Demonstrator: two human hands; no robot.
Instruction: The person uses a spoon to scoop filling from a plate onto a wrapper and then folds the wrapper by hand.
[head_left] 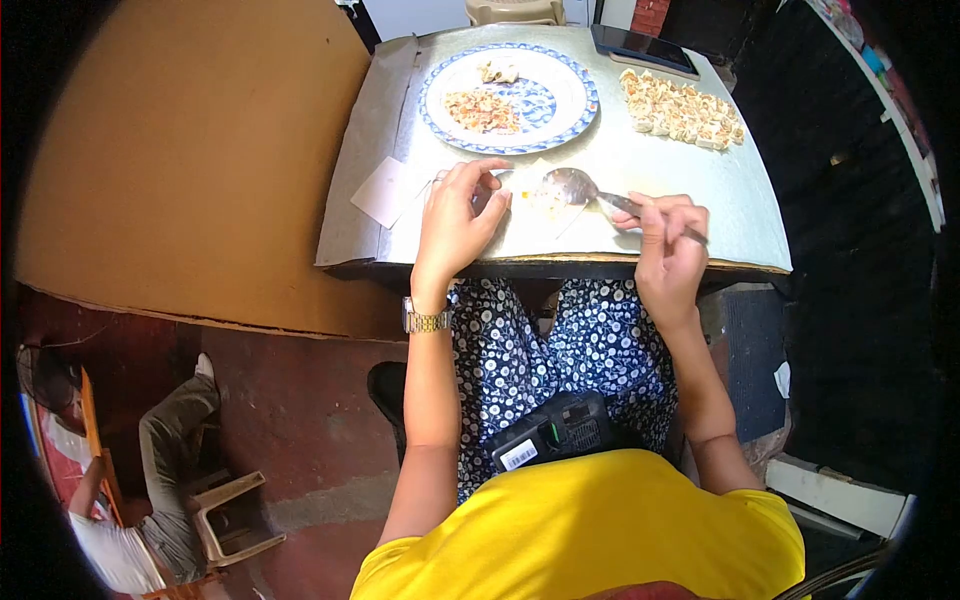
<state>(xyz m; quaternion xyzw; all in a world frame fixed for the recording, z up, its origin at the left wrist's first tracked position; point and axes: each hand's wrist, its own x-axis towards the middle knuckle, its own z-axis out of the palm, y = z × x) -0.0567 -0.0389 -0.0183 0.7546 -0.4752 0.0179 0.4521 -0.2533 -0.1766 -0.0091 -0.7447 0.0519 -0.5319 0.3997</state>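
Observation:
My right hand point(668, 235) is wrapped round the handle of a metal spoon point(572, 187). The spoon's bowl is over a small patch of orange-flecked filling point(545, 204) on a pale surface, perhaps a wrapper, washed out by glare. Just left of it, my left hand point(460, 212) rests on the table, thumb and forefinger apart, with nothing visibly held. A blue-rimmed oval plate point(433, 118) beyond my hands bears chopped filling point(482, 111) and a small pale clump point(498, 72). Several filled dumplings point(682, 110) stand packed together at the right.
A pale square sheet point(380, 192) lies left of my left hand. At the table's far right is a dark tablet or phone point(645, 48). A large brown board point(200, 170) borders the left side. Below it, another person point(165, 470) sits near a wooden stool point(240, 520).

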